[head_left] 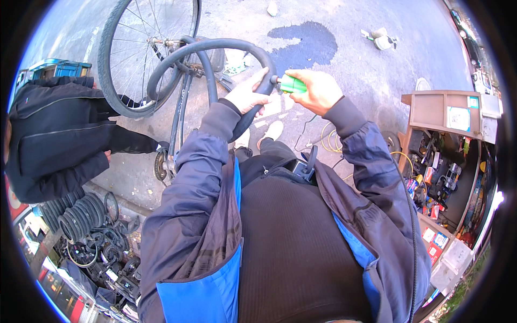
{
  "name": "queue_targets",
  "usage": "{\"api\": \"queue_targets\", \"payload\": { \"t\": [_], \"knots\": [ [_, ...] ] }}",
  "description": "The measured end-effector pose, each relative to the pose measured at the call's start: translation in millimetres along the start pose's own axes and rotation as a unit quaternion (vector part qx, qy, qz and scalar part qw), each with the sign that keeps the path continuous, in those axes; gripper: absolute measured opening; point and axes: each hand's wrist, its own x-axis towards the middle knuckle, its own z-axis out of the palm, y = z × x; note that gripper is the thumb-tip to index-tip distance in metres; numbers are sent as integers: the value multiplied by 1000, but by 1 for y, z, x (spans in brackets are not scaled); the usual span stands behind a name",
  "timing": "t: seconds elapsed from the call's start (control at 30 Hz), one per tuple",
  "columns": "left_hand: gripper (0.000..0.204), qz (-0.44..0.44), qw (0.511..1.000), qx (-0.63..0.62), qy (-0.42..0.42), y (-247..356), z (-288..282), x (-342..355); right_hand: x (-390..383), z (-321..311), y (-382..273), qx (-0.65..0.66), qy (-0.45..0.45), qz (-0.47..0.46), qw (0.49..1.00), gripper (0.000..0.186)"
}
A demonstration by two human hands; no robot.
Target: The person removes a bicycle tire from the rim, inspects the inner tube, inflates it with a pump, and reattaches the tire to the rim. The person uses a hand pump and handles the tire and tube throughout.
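My left hand (249,96) is wrapped round a partly rounded-out black bicycle inner tube (218,44), which loops up and away to the left in front of the bicycle. My right hand (322,92) grips a small bright green tool (292,84), its kind not clear. The tool's short metal end meets the outer side of the tube just right of my left fingers; whether it touches the valve or the rubber cannot be made out. Beyond the tube stands an upturned-looking bicycle with a spoked wheel (106,54) and a dark frame (182,110).
At the left a person in a black jacket (59,137) bends beside the bicycle. Several tyres (82,215) and loose parts lie at lower left. To the right is a brown cabinet (435,110) with tools. A yellow hose (329,139), a wet patch (315,46) and a white container (383,42) are on the ground.
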Motion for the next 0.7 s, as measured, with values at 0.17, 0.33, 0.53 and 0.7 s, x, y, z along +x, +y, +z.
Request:
{"api": "queue_targets", "payload": {
  "t": [0.17,0.33,0.53,0.7],
  "knots": [
    [95,6,1000,-11,13,-4,4,-1,-4,0,-1,-21,-8,6,1000,47],
    [96,-11,994,101,28,-7,7,4,-5,1,-1,-22,-41,-3,999,47],
    [95,-35,990,134,26,-14,10,11,-2,4,2,-25,-50,-9,998,48],
    [95,-9,975,220,27,-26,9,20,2,2,7,-46,-59,8,997,48]
  ]
}}
